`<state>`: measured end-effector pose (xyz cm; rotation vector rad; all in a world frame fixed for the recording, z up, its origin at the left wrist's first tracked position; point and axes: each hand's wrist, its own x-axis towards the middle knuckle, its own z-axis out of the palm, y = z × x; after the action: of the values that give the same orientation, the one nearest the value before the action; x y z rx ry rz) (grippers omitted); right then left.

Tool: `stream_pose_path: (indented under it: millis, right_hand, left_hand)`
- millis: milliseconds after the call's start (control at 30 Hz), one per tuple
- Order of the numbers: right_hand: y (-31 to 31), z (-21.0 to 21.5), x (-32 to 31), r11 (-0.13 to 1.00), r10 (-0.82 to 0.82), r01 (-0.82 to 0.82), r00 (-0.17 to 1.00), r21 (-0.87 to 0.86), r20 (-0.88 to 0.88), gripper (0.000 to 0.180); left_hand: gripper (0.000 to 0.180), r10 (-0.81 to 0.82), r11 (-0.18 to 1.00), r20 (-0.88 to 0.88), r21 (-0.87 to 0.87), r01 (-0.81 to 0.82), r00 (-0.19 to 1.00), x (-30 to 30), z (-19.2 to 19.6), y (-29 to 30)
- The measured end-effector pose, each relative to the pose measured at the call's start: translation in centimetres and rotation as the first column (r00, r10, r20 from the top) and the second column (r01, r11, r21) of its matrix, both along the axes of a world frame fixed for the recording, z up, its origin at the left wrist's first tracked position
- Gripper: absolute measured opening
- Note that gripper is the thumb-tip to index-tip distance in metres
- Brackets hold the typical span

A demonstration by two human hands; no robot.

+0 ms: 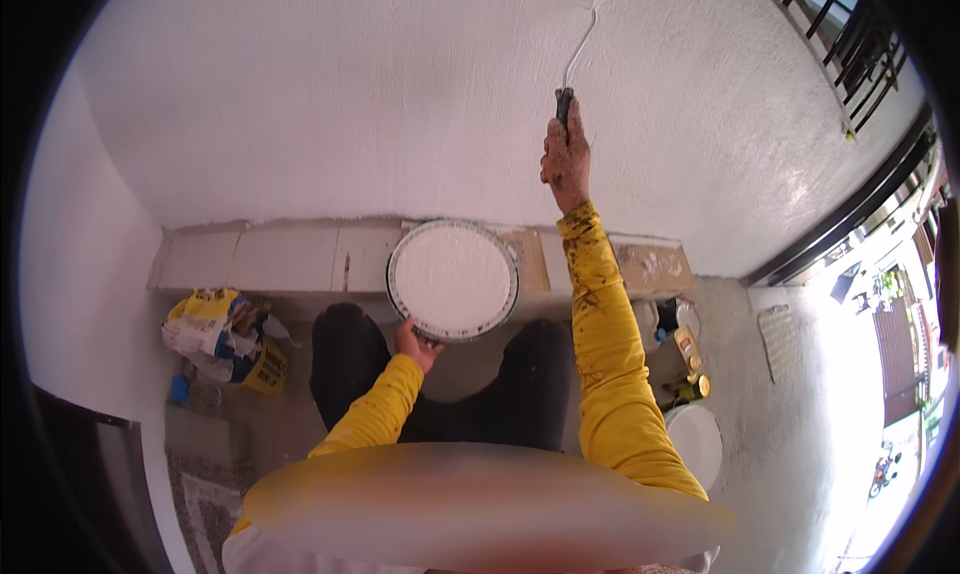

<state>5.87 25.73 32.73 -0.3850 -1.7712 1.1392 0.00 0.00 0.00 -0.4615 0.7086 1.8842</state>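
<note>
My right hand (568, 164), paint-spotted, is closed around the dark handle of a paint roller (581, 49). The roller's white sleeve lies high up against the white wall (330, 94), hard to tell apart from it. At the near edge of a round, dark-rimmed tray (398, 309) is my left hand (416, 348), fingers wrapped under the rim. White paint (455, 274) covers the inside of this tray. It is in front of my knees, over the tiled ledge, and I cannot tell whether it rests there. Yellow sleeves cover both arms, the right one heavily stained.
A tiled ledge (285, 259) runs along the wall's foot, with brown cardboard (650, 264) on it. Crumpled bags (225, 334) sit at the left. Bottles (688, 349) and a white bucket (695, 439) stand on the right. A metal railing (850, 64) is at upper right.
</note>
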Motion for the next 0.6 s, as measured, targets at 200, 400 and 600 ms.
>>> stream_pose_path:
  millis: [200,400,600]
  right_hand:
    - [-5.8,-8.6,6.3,0.895,0.104,0.003,0.971,-0.445,0.215,0.057]
    - [-12.7,-11.7,16.5,0.750,0.461,0.008,0.710,-0.662,0.532,0.053]
    - [-14.2,-18.9,16.5,0.961,0.277,-0.117,0.469,-0.251,0.839,0.043]
  left_hand:
    - [0.067,-0.028,0.999,-0.022,-0.021,0.028,0.999,0.0,1.1,-0.4]
    - [0.061,0.029,1.000,0.077,0.002,-0.030,0.997,-0.1,1.0,-0.6]
    - [0.056,0.066,0.998,0.076,-0.021,-0.065,0.995,0.2,0.5,-0.2]
